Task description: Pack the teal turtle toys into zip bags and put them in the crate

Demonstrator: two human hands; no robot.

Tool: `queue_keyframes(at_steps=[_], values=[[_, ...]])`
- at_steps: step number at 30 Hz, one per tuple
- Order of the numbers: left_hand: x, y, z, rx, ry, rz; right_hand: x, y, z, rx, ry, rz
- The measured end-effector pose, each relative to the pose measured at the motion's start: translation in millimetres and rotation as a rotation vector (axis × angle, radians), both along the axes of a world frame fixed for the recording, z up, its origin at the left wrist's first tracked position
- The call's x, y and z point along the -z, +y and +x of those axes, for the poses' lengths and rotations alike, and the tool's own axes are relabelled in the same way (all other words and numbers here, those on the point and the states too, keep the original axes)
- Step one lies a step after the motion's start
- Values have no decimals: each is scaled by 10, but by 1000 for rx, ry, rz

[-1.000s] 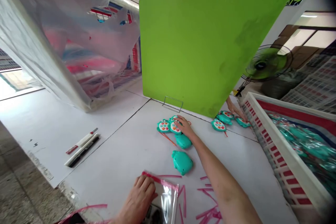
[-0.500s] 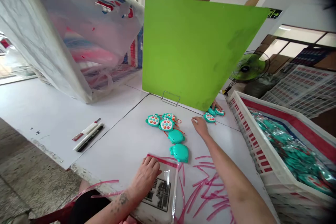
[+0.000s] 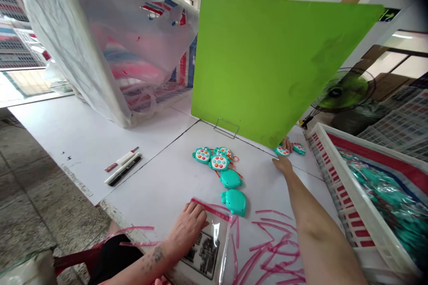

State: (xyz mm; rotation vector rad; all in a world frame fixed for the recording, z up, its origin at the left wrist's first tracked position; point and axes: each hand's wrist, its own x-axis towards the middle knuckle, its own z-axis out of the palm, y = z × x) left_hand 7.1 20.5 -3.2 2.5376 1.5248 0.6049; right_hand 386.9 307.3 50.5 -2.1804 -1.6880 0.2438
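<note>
My left hand (image 3: 191, 222) rests at the table's front edge on a clear plastic bag (image 3: 219, 249) with black print and a pink upper strip. Its fingers are bent and held together on the bag near that strip. Beyond it lie several teal animal-shaped toys with coloured buttons. One toy (image 3: 220, 160) is face up; another toy (image 3: 235, 201) lies face down by the bag's corner. My right hand (image 3: 282, 164) reaches far to the right, loosely open and holding nothing visible. It is just in front of another toy (image 3: 282, 149) beside the green board.
A green board (image 3: 257, 67) stands across the table. Behind its right edge, another person's hand (image 3: 286, 144) is at the toys. Pink strips (image 3: 274, 249) litter the front right. A white crate (image 3: 364, 196) of bagged teal items stands right; markers (image 3: 125, 169) lie left.
My right hand has moved right and slightly down, closer to the toys by the board's edge. My left hand stays on the bag. The view has swung a little to the left.
</note>
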Motion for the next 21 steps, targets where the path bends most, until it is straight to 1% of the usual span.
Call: queue_keyframes(at_steps=[2, 4, 7, 8, 9, 10, 11, 12, 14, 16, 18, 21], values=[[0, -11, -8, 10, 1, 9, -43, -154, -190, -76, 30, -10], [2, -26, -18, 1, -15, 33, -71, -436, -444, -200, 70, -14], [4, -42, -32, -17, -40, 60, -63, -1069, -876, -459, 137, -16], [6, -43, -36, -10, -40, 60, -42, -1301, -1010, -572, 157, -16], [7, -43, -41, 2, -34, 57, -11, -1525, -1129, -721, 163, 24], [10, -41, -45, 16, -26, 52, 29, -1729, -1227, -809, 144, 47], [11, -38, -50, 29, -18, 48, 77, -1904, -1302, -845, 117, 66], [11, -36, -53, 41, -11, 44, 130, -2045, -1354, -826, 86, 96], [-3, -33, -57, 65, -7, 33, 236, -2225, -1397, -655, 26, 156], [-42, -33, -53, 101, 0, 3, 317, -2302, -1393, -488, -5, 176], [-105, -32, -36, 134, 32, -46, 367, -2330, -1383, -427, 12, 125], [-192, -23, 12, 131, 105, -124, 430, -2357, -1404, -406, 165, 86]])
